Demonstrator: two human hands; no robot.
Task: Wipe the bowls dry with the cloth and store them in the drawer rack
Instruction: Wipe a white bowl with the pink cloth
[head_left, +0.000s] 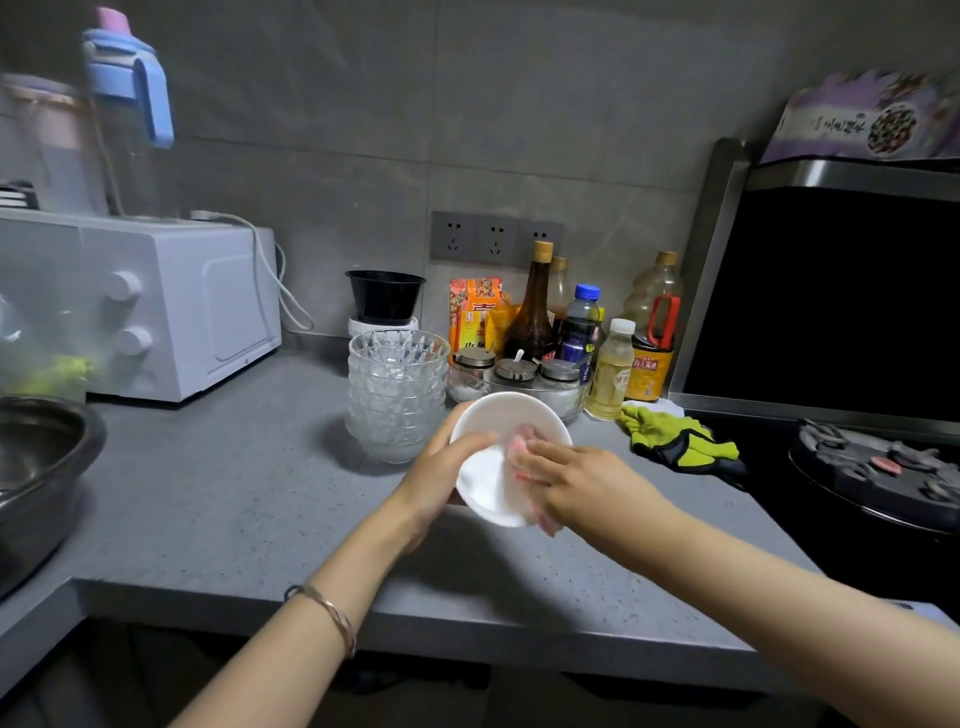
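A person stands at a grey kitchen counter (218, 499). The left hand (441, 475) grips a white bowl (493, 447) by its rim, tilted and lifted above the counter. The right hand (576, 480) presses a pale pinkish cloth (522, 441) into the bowl, fingers curled around it. The bowl looks rigid, smooth and breakable, likely slippery while damp, so a rim-and-base hold seems safest. A stack of glass bowls (397, 389) waits just behind. No drawer rack is visible.
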